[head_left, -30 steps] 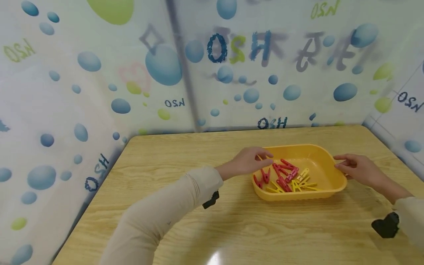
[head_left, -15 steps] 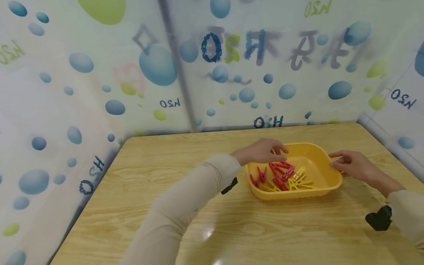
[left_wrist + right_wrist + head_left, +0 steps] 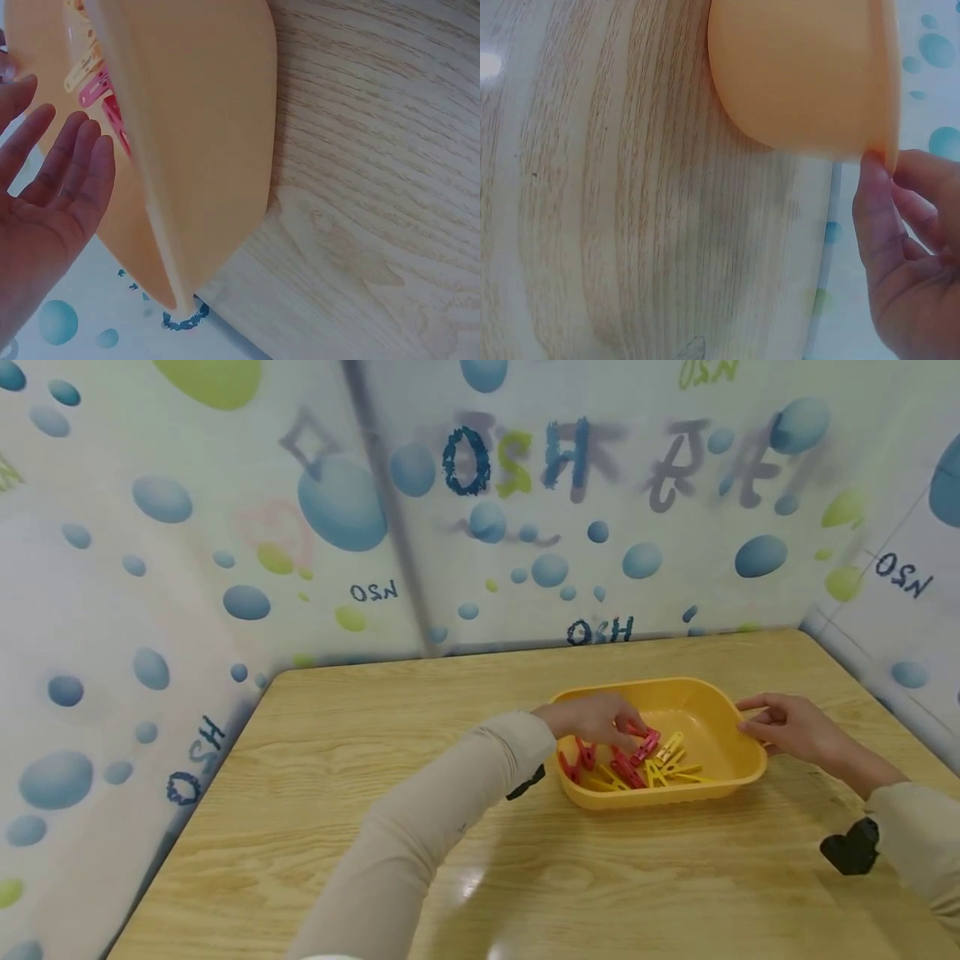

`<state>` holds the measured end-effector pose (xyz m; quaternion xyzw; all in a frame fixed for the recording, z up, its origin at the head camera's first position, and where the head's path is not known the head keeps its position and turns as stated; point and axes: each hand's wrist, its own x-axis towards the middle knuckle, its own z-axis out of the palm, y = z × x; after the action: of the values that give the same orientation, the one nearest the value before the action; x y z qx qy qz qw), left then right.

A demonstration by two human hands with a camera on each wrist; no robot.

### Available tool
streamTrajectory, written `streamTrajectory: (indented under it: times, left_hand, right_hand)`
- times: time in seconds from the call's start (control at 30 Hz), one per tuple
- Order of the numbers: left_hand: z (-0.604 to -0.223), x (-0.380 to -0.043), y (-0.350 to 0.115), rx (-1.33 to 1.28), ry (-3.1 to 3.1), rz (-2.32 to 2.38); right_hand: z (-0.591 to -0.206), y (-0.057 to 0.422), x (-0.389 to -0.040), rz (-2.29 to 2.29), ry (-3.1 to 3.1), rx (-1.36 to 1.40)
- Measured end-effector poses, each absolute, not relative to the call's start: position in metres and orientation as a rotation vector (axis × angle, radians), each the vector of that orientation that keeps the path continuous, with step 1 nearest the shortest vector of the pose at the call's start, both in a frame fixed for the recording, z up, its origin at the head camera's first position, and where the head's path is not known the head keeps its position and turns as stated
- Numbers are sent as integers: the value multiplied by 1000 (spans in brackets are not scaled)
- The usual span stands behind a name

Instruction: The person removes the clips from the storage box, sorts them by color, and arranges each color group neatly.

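A yellow plastic basin (image 3: pixel 675 797) stands on the table, holding several red clothespins (image 3: pixel 627 771) and several yellow clothespins (image 3: pixel 656 774). My left hand (image 3: pixel 596 718) reaches over the basin's left side, fingertips down among the red clothespins. The left wrist view shows that hand's fingers (image 3: pixel 54 176) spread and loosely bent, palm in sight, with red and yellow clothespins beyond them. At the opposite end, my right hand (image 3: pixel 798 728) pinches the basin's right rim. Seen from the right wrist, the thumb (image 3: pixel 876 202) presses the outer wall and the other fingers lie across the rim.
The wood-grain table (image 3: pixel 360 752) spreads left and in front of the basin. A wall sheet (image 3: pixel 480 568) printed with blue and green bubbles rises right behind the table's back edge. Dark wrist devices (image 3: pixel 851 847) hang under both sleeves.
My left hand has moved right from the basin's left rim and lowered among the red clothespins. The right hand keeps to the right rim. The whole view has shifted slightly.
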<state>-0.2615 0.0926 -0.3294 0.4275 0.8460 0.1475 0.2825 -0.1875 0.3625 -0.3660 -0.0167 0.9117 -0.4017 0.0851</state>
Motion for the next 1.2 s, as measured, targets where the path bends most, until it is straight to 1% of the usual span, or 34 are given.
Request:
streamTrajectory:
  times: [0.4,0.63,0.93,1.2]
  left_hand:
    - [-346,-257,90,1091,2244,323]
    - [-352,-254,93,1167,2204,298]
    - [-358,-251,97,1149,2222,273]
    - [-359,-253,96,1200,2252,249]
  right_hand:
    - [-366,362,-189,-1202,2722,-28]
    - [-367,364,-189,-1210,2720,-25]
    - [-368,363,-188,-1226,2708,-21]
    - [-366,363,-188,-1205,2722,-18]
